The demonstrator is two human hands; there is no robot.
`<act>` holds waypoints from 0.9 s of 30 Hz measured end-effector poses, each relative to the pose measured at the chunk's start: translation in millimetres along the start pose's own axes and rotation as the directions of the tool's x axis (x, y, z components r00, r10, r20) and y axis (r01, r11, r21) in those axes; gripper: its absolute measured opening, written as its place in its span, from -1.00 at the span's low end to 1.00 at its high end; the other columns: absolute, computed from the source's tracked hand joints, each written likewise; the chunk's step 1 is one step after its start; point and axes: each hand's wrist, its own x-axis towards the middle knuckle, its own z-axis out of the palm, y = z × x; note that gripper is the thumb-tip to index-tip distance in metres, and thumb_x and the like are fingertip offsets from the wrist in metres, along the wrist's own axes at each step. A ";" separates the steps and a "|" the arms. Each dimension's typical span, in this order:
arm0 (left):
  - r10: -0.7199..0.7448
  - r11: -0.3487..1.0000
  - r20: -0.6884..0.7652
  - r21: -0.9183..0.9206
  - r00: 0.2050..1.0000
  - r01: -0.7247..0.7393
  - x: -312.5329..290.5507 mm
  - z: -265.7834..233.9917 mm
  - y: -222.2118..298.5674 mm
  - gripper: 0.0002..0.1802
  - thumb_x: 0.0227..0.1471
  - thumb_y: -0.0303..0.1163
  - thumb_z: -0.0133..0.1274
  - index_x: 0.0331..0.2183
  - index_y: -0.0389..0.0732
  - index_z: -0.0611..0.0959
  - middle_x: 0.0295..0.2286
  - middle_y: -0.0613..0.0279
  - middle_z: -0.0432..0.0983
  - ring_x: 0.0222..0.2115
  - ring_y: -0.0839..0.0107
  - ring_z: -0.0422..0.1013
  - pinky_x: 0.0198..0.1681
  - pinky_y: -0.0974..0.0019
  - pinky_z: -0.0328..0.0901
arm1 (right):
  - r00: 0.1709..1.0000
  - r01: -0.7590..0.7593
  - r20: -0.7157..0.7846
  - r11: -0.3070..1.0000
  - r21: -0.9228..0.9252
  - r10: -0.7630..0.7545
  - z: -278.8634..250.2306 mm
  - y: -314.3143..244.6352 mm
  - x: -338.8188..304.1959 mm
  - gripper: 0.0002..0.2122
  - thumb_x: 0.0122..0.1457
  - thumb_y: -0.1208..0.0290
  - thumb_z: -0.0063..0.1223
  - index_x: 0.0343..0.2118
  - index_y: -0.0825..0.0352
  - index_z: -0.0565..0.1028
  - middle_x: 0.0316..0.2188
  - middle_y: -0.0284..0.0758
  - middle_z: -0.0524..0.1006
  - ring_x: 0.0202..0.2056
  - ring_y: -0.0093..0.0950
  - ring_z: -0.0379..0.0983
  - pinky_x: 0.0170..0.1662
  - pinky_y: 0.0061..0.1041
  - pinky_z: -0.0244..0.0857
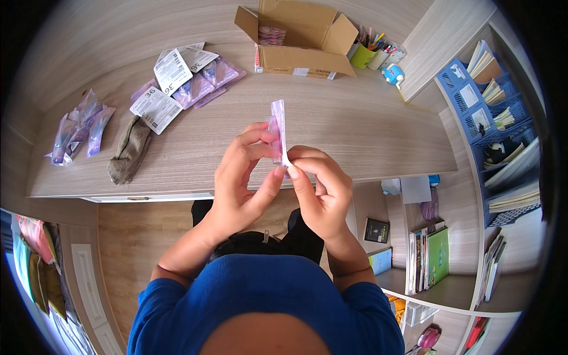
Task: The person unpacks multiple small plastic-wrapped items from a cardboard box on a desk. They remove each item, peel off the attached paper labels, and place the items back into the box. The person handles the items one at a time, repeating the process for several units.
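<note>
A small purple-and-white packet (pixel 277 127) stands nearly edge-on between my two hands, above the front part of the desk (pixel 367 136). My left hand (pixel 239 177) grips it from the left, fingers along its purple face and thumb low down. At its lower end, my right hand (pixel 324 189) pinches the white edge between thumb and forefinger. Whether the packet is sealed or torn there, I cannot tell. To the left lie several purple packets (pixel 201 89) with white printed labels (pixel 156 110) over them. A brownish-grey folded cloth item (pixel 129 152) rests beside those labels.
Crumpled purple wrappers (pixel 80 129) lie at the desk's far left. An open cardboard box (pixel 302 59) with pinkish packets (pixel 271 35) inside stands at the back. Right of it are a green pen cup (pixel 361 57) and a blue toy-like object (pixel 393 75). Blue file racks (pixel 463 100) border the right.
</note>
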 end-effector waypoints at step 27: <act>0.088 0.985 0.040 0.145 0.995 -0.093 3.3 -12.9 -6.3 -0.85 -0.14 -0.66 0.03 -0.42 -0.34 0.42 -0.18 -0.06 0.35 -0.09 0.03 0.34 -0.06 0.14 0.26 | 0.982 0.177 0.099 0.966 -0.187 -0.161 0.3 -1.8 5.0 -0.87 -0.03 0.71 0.01 -0.37 0.44 0.44 -0.38 -0.19 0.48 -0.34 -0.25 0.46 -0.34 -0.43 0.36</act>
